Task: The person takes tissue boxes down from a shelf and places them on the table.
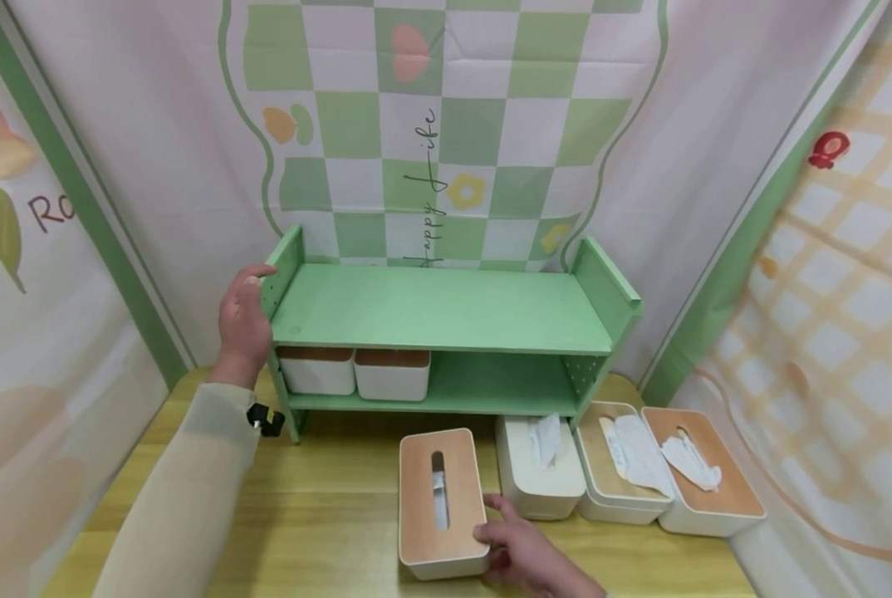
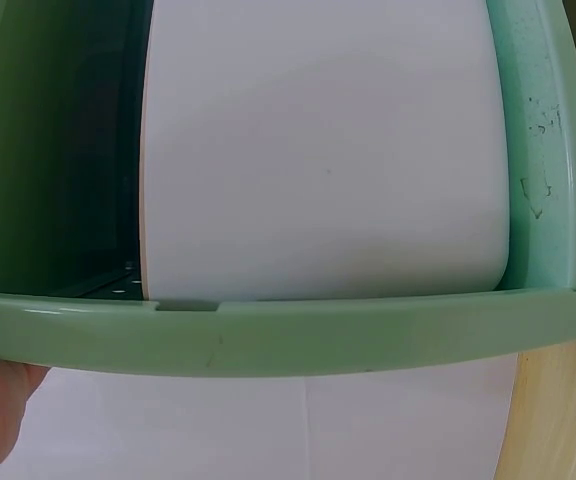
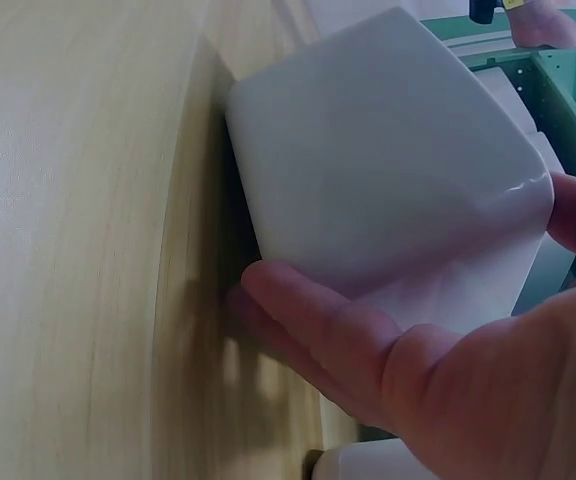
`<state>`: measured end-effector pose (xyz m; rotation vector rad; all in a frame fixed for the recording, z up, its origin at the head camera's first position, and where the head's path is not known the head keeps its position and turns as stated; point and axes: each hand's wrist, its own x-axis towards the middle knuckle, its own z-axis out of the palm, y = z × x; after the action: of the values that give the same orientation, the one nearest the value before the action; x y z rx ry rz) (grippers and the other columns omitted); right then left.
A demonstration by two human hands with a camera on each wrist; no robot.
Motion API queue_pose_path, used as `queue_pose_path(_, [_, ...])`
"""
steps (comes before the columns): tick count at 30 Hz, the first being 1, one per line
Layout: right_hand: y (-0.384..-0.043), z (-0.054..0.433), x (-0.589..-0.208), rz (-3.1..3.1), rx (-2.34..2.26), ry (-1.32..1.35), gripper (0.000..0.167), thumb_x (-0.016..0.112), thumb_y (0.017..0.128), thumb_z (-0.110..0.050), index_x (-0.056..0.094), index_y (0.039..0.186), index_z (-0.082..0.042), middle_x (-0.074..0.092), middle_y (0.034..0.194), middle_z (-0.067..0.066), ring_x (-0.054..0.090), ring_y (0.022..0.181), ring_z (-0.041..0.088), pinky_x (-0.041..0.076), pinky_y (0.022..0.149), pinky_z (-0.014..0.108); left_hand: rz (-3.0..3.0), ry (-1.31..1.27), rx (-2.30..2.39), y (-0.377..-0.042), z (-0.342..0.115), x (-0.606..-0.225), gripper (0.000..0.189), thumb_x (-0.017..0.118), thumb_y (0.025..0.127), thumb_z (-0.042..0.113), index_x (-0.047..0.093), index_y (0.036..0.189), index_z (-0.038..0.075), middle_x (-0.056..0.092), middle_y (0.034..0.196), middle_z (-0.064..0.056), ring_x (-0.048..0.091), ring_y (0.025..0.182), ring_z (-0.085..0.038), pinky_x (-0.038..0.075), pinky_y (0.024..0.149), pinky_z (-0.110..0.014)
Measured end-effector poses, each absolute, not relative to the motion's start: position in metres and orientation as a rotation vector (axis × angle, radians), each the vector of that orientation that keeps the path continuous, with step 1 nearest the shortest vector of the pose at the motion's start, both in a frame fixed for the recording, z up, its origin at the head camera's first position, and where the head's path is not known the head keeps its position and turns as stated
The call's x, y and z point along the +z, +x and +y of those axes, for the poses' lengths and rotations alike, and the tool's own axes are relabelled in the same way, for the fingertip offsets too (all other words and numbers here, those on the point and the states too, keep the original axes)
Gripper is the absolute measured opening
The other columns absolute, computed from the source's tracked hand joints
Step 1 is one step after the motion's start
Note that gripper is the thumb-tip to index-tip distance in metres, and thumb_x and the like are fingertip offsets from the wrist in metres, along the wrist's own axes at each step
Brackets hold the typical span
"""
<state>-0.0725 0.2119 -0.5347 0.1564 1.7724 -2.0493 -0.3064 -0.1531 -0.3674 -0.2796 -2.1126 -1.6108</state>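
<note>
A two-tier green shelf [image 1: 446, 307] stands on the table, and my left hand [image 1: 244, 324] grips its left side panel near the top. In front of the shelf, my right hand [image 1: 526, 550] holds a white tissue box [image 1: 416, 507] with a wood-look lid, thumb at the lid's edge and fingers along the right side. Something pale shows in the lid's slot. The right wrist view has the box's white wall [image 3: 388, 150] close over the table, with fingers [image 3: 318, 320] against it. Two white boxes with brown tops, one left [image 1: 317, 371] and one beside it [image 1: 392, 374], sit on the lower tier.
To the right stand three more tissue boxes with tissue sticking out: a cream one [image 1: 543, 486], one with a light wood lid [image 1: 621, 465] and one with an orange-brown lid [image 1: 703, 465]. Patterned curtains [image 1: 446, 124] hang behind and on both sides of the wooden table [image 1: 326, 507].
</note>
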Motion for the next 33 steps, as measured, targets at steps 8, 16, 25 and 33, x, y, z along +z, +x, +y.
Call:
queue_pose_path(8, [-0.072,0.218,-0.542,1.765,-2.039,0.179,0.082,0.058,0.095,-0.017,0.004,0.152,0.005,0.064,0.092,0.017,0.061,0.073,0.024,0.051,0.075,0.044,-2.110,-0.287,-1.616,-0.307,-0.154,-0.367,0.059,0.023,0.105,0.051,0.057,0.135,0.014,0.041,0.152,-0.003,0.033,0.139,-0.024,0.020,0.112,-0.052])
queue_pose_path(16, [-0.071,0.219,-0.539,1.758,-2.028,0.217,0.084,0.060,0.091,-0.017,0.007,0.151,0.008,0.067,0.088,0.017,0.062,0.070,0.024,0.051,0.073,0.041,-2.104,-0.280,-1.615,-0.306,-0.153,-0.367,0.059,0.022,0.105,0.052,0.056,0.136,0.015,0.043,0.150,-0.003,0.041,0.124,-0.025,0.024,0.108,-0.051])
queue_pose_path(25, [-0.070,0.220,-0.538,1.768,-2.042,0.215,0.084,0.061,0.089,-0.015,0.008,0.150,0.009,0.065,0.091,0.019,0.062,0.069,0.023,0.051,0.073,0.043,-2.103,-0.282,-1.611,-0.305,-0.153,-0.367,0.059,0.022,0.105,0.051,0.056,0.136,0.014,0.043,0.150,-0.002,0.039,0.127,-0.025,0.024,0.109,-0.052])
queue_pose_path(33, [-0.071,0.223,-0.539,1.812,-2.049,0.171,0.082,0.059,0.089,-0.007,0.006,0.149,0.011,0.065,0.100,0.021,0.067,0.081,0.030,0.054,0.077,0.046,-2.097,-0.293,-1.617,-0.305,-0.153,-0.367,0.059,0.022,0.105,0.051,0.056,0.136,0.014,0.043,0.150,-0.003,0.040,0.122,-0.024,0.025,0.108,-0.053])
